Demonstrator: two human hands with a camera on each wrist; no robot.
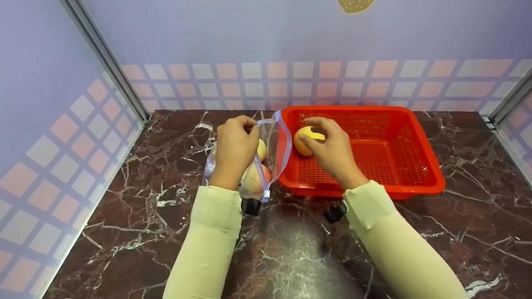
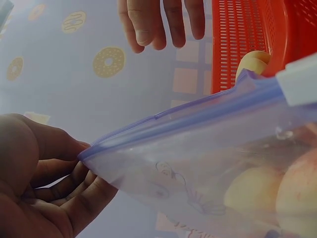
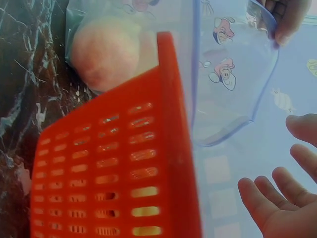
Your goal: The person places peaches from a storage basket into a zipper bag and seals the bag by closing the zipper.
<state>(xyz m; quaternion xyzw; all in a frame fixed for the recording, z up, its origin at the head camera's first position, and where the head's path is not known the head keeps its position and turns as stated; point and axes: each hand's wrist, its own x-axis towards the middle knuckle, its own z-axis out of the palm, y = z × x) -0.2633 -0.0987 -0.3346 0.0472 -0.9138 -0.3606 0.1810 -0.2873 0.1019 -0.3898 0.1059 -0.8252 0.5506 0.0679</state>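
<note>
A clear zip bag with a purple rim and a white slider stands open at the basket's left side. My left hand pinches its rim between thumb and fingers. Inside the bag are a reddish peach and a paler yellow fruit. A yellow round fruit, creased like a peach in the left wrist view, sits in the red basket near its left wall. Over that fruit, my right hand has its fingers spread and loosely bent; the right wrist view shows nothing between them.
The basket's perforated wall rises between the bag and the fruit inside it. A dark marbled tabletop lies under everything. Patterned panels enclose the back and sides.
</note>
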